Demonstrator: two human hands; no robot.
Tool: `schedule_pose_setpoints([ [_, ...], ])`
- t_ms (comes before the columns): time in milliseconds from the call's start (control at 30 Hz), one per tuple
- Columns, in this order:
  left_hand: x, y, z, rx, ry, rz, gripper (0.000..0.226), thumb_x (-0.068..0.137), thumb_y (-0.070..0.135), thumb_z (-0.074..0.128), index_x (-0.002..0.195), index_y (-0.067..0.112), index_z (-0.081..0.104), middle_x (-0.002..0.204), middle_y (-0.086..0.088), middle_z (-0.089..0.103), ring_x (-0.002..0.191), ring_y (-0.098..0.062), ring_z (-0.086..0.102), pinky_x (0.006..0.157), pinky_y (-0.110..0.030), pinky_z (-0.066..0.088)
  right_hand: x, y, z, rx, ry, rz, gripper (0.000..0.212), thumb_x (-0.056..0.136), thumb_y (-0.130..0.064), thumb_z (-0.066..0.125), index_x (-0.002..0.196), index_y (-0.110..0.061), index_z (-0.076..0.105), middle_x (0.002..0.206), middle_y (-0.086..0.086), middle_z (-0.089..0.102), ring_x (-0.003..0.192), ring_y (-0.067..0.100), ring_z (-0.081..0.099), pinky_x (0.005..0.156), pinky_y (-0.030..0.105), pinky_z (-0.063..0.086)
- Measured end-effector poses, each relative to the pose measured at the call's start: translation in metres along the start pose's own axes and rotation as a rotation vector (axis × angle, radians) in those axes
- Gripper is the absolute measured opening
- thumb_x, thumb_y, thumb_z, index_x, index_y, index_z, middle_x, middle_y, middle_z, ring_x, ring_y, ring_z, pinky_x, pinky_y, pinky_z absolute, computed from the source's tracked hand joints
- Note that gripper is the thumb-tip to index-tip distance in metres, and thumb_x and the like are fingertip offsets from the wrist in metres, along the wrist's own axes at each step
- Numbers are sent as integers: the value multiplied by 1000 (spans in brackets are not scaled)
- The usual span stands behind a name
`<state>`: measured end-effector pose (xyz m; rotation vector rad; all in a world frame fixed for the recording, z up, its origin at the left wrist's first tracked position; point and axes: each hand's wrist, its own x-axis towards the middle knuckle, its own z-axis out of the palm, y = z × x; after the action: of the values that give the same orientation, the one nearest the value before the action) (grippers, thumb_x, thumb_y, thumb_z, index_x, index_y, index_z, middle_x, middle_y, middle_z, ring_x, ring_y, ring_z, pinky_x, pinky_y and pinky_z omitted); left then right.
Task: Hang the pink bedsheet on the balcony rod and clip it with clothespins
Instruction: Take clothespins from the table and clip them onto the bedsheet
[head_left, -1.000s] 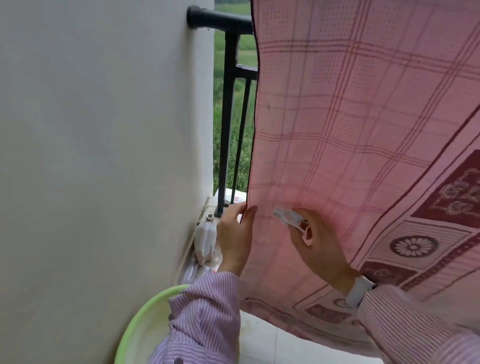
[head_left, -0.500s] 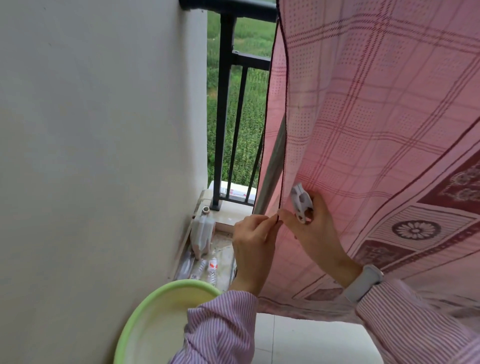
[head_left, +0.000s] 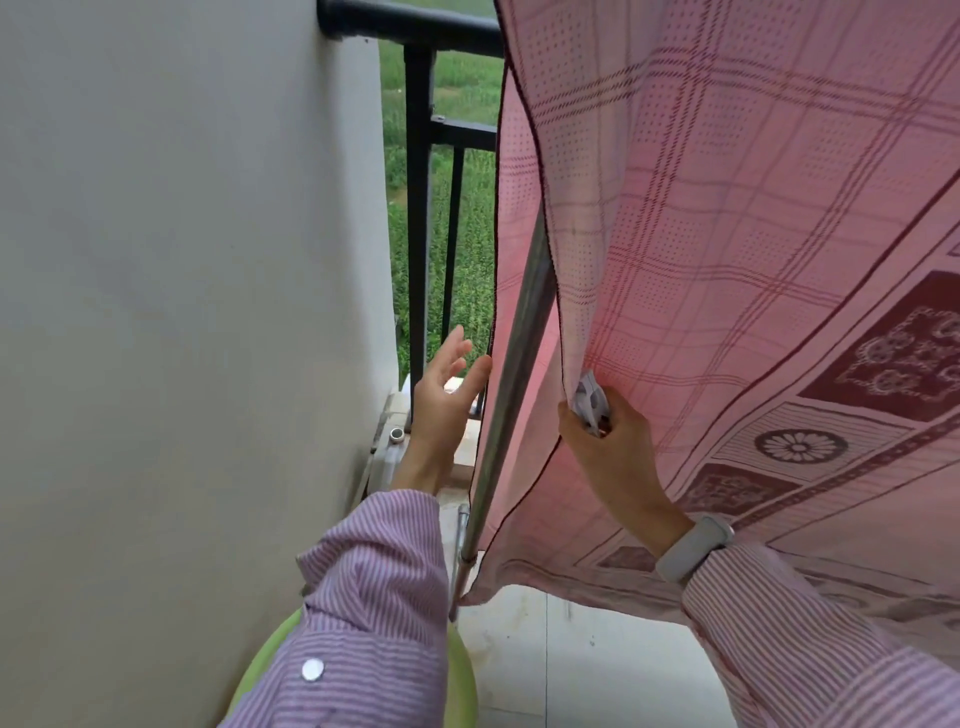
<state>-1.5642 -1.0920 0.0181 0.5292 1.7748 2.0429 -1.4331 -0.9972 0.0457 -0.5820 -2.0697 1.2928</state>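
The left hand (head_left: 441, 400) has let go of the pink bedsheet (head_left: 727, 218) edge, fingers now spread, touching nothing. The right hand (head_left: 613, 447) grips a white clothespin (head_left: 589, 397) against the sheet's hem, beside the slanted metal rod (head_left: 514, 384).

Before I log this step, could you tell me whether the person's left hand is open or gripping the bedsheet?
Open: the left hand has straight, spread fingers beside the pink checked bedsheet, gripping nothing.

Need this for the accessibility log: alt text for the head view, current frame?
A person's right hand grips a white clothespin at the edge of a pink bedsheet draped over a slanted metal rod. The left hand is open, fingers spread, beside the sheet's other hanging edge, with a black balcony railing and a white wall behind.
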Motion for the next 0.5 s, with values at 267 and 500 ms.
schedule_pose_setpoints([
  [267,13,1,9,0,115,120,11,89,17,56,85,24,64,84,11,67,78,8,62,65,-7,46,-1,0,5,-33,2,5,20,84,-9,59,70,-21,50,54,-3,44,44,4,38,41,10,30],
  [500,27,14,9,-6,7,86,39,86,26,61,122,13,52,103,4,63,92,4,59,68,-6,47,-7,-3,16,12,-28,9,16,85,-11,58,72,-8,51,54,1,43,45,6,36,41,15,32],
])
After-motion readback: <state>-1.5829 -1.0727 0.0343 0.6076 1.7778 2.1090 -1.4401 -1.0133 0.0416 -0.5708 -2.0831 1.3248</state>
